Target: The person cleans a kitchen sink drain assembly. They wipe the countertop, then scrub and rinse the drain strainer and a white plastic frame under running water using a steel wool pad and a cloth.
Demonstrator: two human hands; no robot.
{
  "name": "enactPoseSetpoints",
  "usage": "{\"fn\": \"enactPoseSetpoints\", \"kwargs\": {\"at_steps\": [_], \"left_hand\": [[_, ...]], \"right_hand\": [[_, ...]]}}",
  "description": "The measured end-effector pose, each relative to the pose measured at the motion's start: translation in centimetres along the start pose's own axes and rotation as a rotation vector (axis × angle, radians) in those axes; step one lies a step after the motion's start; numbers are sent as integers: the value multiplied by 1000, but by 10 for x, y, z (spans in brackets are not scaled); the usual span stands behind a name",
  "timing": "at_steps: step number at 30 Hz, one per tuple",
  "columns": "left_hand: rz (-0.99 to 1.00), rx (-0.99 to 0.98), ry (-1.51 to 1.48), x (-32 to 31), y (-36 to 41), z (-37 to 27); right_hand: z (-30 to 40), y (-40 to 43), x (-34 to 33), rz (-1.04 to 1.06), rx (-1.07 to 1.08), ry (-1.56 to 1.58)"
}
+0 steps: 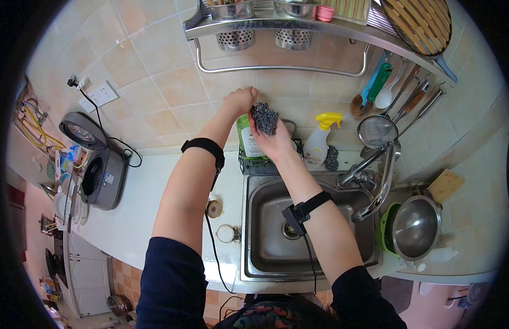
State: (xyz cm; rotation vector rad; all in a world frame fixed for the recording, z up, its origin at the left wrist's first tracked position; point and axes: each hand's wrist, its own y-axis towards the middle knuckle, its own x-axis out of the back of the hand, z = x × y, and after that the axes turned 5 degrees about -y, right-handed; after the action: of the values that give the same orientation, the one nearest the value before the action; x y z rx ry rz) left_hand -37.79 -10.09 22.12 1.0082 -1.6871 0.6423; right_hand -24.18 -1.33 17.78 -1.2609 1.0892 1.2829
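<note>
A grey steel wool scourer [264,119] rests in the palm and fingers of my right hand [274,141], above the sink's back edge. Just left of it and higher, near the tiled wall, my left hand [241,100] has its fingers curled; whether they hold anything is hidden. Behind my right hand stands a green bottle with a label [250,144] in a dark wire rack [256,167]. To the right are a spray bottle with a yellow trigger [317,144] and a second steel wool scourer [331,158].
Below my right forearm lies a stainless steel sink [271,255] with a chrome faucet [382,189]. A metal shelf [254,25] with a rail overhangs the wall. Utensils [380,84] hang at right above a steel bowl [417,228]. An open rice cooker [102,177] stands left.
</note>
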Motion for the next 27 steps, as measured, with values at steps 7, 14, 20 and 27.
{"fn": "enactPoseSetpoints", "kwargs": {"at_steps": [7,14,20,27], "left_hand": [[-212,-62,-166,1,-4,6],[-378,24,-285,-20,-150,61],[20,449,-194,-111,-293,173],[293,413,-578,-172,-348,212]], "right_hand": [[1,-27,6,-8,30,54],[-27,-121,103,-343,-65,-358],[-58,-183,173,-624,-226,-591],[-86,-196,186,-599,-310,-823]]}}
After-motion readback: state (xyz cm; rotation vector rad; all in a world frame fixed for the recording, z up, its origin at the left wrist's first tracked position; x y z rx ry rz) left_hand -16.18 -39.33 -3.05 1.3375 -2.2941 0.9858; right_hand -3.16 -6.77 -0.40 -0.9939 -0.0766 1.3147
